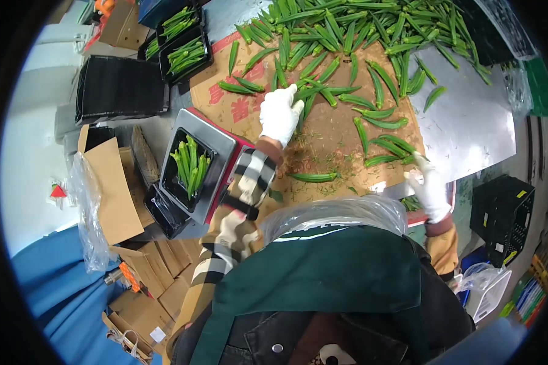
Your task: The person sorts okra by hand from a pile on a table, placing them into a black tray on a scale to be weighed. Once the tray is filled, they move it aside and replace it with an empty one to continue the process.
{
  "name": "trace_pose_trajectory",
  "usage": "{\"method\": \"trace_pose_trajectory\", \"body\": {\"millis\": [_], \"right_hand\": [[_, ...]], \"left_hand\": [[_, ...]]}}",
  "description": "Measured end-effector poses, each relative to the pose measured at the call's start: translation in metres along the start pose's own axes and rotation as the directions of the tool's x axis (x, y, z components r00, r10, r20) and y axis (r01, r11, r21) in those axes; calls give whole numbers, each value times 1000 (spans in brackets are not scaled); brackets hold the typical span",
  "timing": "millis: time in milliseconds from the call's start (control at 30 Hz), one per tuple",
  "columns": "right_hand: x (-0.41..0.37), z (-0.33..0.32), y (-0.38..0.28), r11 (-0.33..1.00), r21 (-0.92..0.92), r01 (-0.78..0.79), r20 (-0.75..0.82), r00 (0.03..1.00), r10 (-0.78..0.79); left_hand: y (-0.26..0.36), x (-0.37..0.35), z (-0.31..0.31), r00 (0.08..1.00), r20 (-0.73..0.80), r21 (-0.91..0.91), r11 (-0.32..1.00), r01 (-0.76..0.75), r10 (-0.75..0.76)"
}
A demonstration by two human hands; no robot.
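Observation:
My left hand (279,115), in a white glove, is over the cardboard. Its thumb and forefinger are closed around the end of an okra pod (309,92) at the edge of the loose okra. At the lower right, my right hand (431,193), also gloved, has its fingers apart with nothing between them. Its fingertips are right by a small row of okra pods (391,148). Left of my left forearm, a black tray (171,181) with several okra pods (192,164) sits on a scale (216,149).
A large okra heap (359,27) covers the far side of the cardboard sheet (341,137), which lies on a metal table (475,121). Filled trays (186,59) and a stack of black trays (123,88) stand left. Cardboard boxes (112,191) are lower left, a black crate (502,216) right.

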State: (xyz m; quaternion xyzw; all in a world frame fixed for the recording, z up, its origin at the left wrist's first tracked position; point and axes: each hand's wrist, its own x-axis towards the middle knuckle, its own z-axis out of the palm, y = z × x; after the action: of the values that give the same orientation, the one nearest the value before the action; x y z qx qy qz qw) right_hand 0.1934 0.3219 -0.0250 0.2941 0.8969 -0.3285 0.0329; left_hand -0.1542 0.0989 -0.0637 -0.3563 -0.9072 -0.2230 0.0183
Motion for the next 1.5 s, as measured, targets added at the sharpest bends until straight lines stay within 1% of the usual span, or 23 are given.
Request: {"method": "trace_pose_trajectory", "body": {"millis": [33, 133, 167, 200, 267, 367, 500, 600, 633, 667, 733, 800, 833, 867, 933, 967, 1000, 1067, 1200, 1333, 1367, 1467, 1500], "right_hand": [[5, 9, -15, 996, 44, 72, 10, 997, -72], [6, 24, -43, 982, 145, 123, 127, 982, -142], [3, 25, -47, 982, 127, 136, 135, 979, -153], [0, 28, -45, 990, 89, 107, 154, 981, -120], [-5, 35, -34, 998, 10, 69, 203, 977, -70], [-4, 46, -22, 994, -79, 80, 254, 965, -58], [9, 46, -34, 995, -27, 100, 227, 970, -91], [18, 39, -44, 995, -55, 85, 267, 961, -68], [19, 39, -44, 990, -73, 118, 251, 963, -97], [20, 40, -43, 989, -72, 133, 247, 963, -112], [19, 41, -39, 985, -71, 156, 237, 962, -135], [18, 47, -34, 983, -73, 171, 228, 962, -150], [17, 49, -34, 981, -76, 178, 226, 961, -157], [16, 50, -34, 980, -79, 182, 223, 962, -160], [15, 53, -37, 977, -83, 197, 237, 956, -173], [14, 55, -39, 976, -84, 198, 238, 956, -174], [12, 55, -42, 980, -74, 187, 237, 958, -165], [6, 51, -47, 985, -58, 161, 240, 960, -142], [5, 53, -43, 984, -86, 155, 247, 960, -130], [9, 59, -41, 990, -57, 133, 273, 955, -112], [11, 61, -39, 992, -45, 121, 285, 953, -104], [14, 65, -40, 990, -47, 137, 286, 951, -118], [16, 65, -42, 989, -54, 136, 291, 950, -115]], "left_hand": [[-2, 1, 7, 990, 135, 94, 995, 30, -42], [-4, 7, 3, 956, 250, -197, 959, 204, -152], [3, 0, -9, 848, 449, -533, 677, 507, -282], [11, -5, -27, 801, 564, -695, 409, 591, -199], [12, -22, -60, 739, 673, -713, -237, 660, 38], [-1, -55, -76, 725, 688, -656, -393, 644, 40], [-5, -87, -96, 747, 660, -705, -415, 575, -85], [-5, -101, -118, 783, 553, -833, -198, 516, -286], [2, -102, -133, 754, 486, -856, -69, 512, -442], [-2, -103, -151, 770, 342, -810, 247, 532, -538], [-16, -109, -181, 759, -5, -728, 523, 444, -651], [-46, -120, -195, 673, -294, -589, 683, 432, -679], [-74, -135, -194, 700, -474, -297, 845, 444, -535], [-77, -141, -198, 703, -506, -166, 856, 489, -499], [-116, -177, -192, 858, -263, 174, 854, 491, -440], [-120, -185, -188, 875, -271, 216, 860, 462, -401], [-125, -191, -189, 886, -317, 146, 905, 399, -339], [-114, -188, -205, 843, -363, 49, 895, 443, -398], [-159, -223, -212, 680, -536, -63, 826, 559, -501], [-181, -244, -215, 511, -354, -489, 620, 614, -784], [-180, -250, -219, 461, -74, -627, 401, 668, -884], [-126, -223, -215, 410, 232, -624, 189, 758, -882], [-124, -222, -209, 422, 219, -659, 185, 729, -880]]}}
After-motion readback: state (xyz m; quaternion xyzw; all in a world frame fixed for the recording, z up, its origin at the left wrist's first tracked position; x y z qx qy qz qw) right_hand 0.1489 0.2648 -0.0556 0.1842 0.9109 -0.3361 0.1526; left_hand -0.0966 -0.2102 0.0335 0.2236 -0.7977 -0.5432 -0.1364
